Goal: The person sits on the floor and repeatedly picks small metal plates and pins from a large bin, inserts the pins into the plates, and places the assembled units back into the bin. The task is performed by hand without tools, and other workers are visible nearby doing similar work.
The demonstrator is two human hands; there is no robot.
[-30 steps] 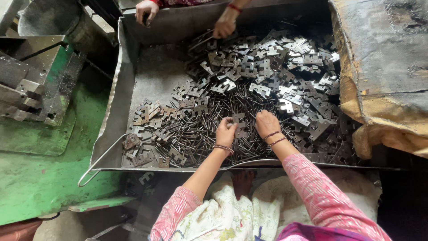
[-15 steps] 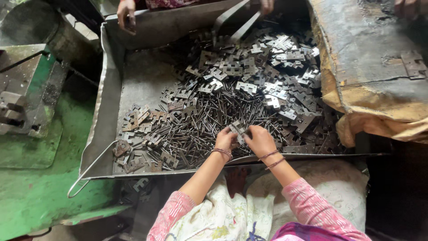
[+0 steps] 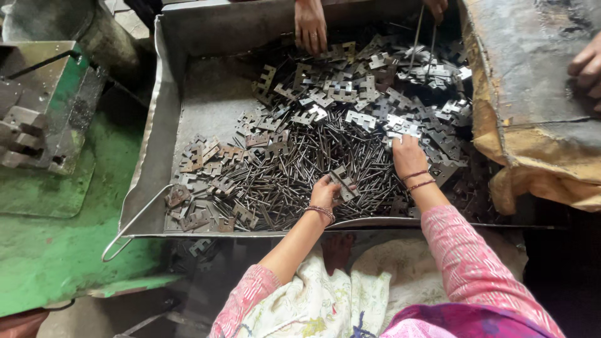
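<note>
A big metal tray [image 3: 206, 106] sits in the middle, with a wire handle [image 3: 134, 225] at its near left corner. To its left is a green machine [image 3: 44, 112] on a green floor [image 3: 56, 256]. To its right lies a worn brown sack [image 3: 532, 106], bunched up at the tray's edge. The tray holds a big heap of flat metal hinge pieces [image 3: 350, 106], spread over the far and right parts, and a pile of thin metal pins [image 3: 307, 166] nearer the person. The back left part of the tray is bare. The person's pink sleeves come in from below. The left hand [image 3: 325, 193] is near the front edge of the tray, over the pins, and its fingers are closed around one small hinge piece [image 3: 342, 183], which sticks up just above the thumb. The right hand [image 3: 408, 156] is a little further in and to the right, lying palm down on the heap with its fingers spread a bit, touching the shiny pieces; I cannot tell if it grips one. Across the tray, another person's hand [image 3: 311, 26] rests on the far edge of the heap. One more hand [image 3: 587, 66] lies on the sack at the right.
</note>
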